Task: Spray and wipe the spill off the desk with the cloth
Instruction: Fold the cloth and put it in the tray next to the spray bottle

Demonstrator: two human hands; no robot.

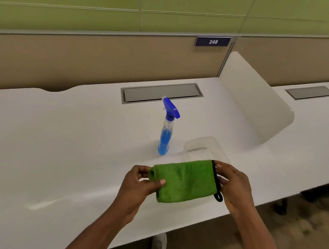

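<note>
Head view: spray bottle [166, 133] upright beyond cloth [184, 180].

A clear plastic container [206, 147]; sign [212, 41] reads 248.

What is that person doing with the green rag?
A person is holding a folded green cloth in both hands just above the white desk. The left hand pinches one end and the right hand grips the end with the black trim. A spray bottle of blue liquid stands upright on the desk behind the cloth, with nobody touching it. A clear plastic container sits beside it. No wiping is happening at this moment.
</note>
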